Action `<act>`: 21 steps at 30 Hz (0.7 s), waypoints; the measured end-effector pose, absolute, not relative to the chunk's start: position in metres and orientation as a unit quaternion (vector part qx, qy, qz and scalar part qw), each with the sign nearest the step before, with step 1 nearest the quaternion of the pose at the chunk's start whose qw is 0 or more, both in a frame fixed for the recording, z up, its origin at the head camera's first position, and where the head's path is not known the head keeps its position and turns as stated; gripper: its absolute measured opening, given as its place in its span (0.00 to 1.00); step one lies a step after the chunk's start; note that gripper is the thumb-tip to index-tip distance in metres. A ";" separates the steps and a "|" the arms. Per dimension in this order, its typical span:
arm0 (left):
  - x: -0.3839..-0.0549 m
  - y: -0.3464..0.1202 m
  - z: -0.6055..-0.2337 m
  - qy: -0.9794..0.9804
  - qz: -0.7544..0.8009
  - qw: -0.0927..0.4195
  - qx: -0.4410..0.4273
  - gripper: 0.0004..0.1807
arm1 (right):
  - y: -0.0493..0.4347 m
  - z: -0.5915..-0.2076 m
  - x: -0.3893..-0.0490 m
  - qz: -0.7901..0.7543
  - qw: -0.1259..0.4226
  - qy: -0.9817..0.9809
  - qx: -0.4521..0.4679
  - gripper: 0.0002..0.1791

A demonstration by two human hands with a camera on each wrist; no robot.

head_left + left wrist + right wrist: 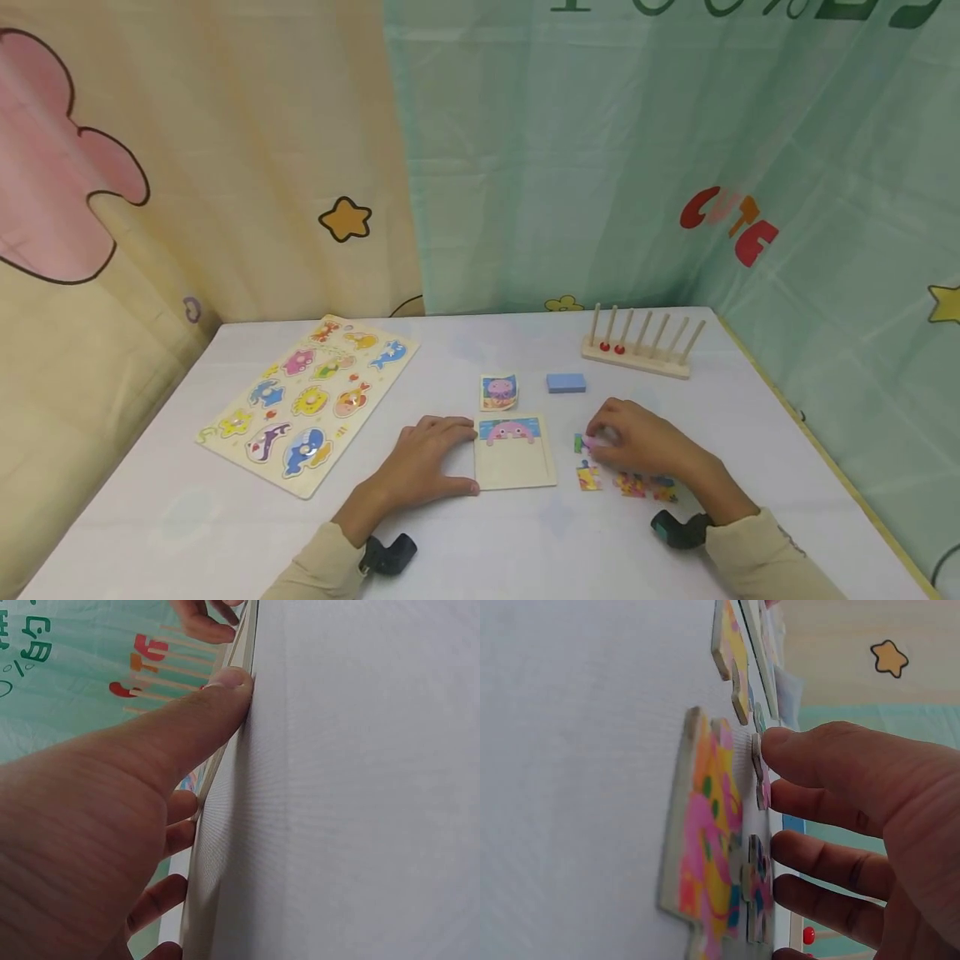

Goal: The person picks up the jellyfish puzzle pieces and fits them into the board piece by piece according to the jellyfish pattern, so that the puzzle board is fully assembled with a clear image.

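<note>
A wooden puzzle board (515, 472) lies in front of me, with a pink octopus top strip (510, 430) set in its upper part. My left hand (427, 464) rests beside it, thumb and fingers touching its left edge; the left wrist view (97, 795) shows the thumb along that edge. To the right of the board, my right hand (637, 437) pinches a pink puzzle piece (760, 771) between thumb and index finger, low over the table. Loose puzzle pieces lie under and around this hand, among them a yellow one (588, 478) and a larger multicoloured one (709, 825).
Behind the board lie an octopus picture card (498, 392) and a blue block (566, 383). A wooden peg stand (637, 358) with red beads is at the back right. A large animal knob puzzle (307, 408) lies at the left. Printed curtains surround the white table.
</note>
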State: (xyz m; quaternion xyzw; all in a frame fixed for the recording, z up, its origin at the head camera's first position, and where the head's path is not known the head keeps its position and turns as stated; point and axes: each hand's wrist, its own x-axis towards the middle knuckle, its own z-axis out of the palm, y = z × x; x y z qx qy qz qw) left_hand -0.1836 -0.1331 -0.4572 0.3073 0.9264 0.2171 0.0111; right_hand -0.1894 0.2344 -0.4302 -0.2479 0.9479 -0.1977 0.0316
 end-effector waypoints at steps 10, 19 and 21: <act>-0.183 -0.135 -0.457 0.924 0.224 0.003 0.310 0.40 | 0.230 -0.432 -0.187 -0.182 -0.009 0.949 -0.257 0.08; -0.184 -0.135 -0.458 0.922 0.227 0.006 0.312 0.40 | 0.228 -0.434 -0.186 -0.167 -0.016 0.951 -0.261 0.09; -0.184 -0.135 -0.458 0.923 0.226 0.008 0.311 0.40 | 0.225 -0.434 -0.189 -0.166 -0.024 0.949 -0.268 0.10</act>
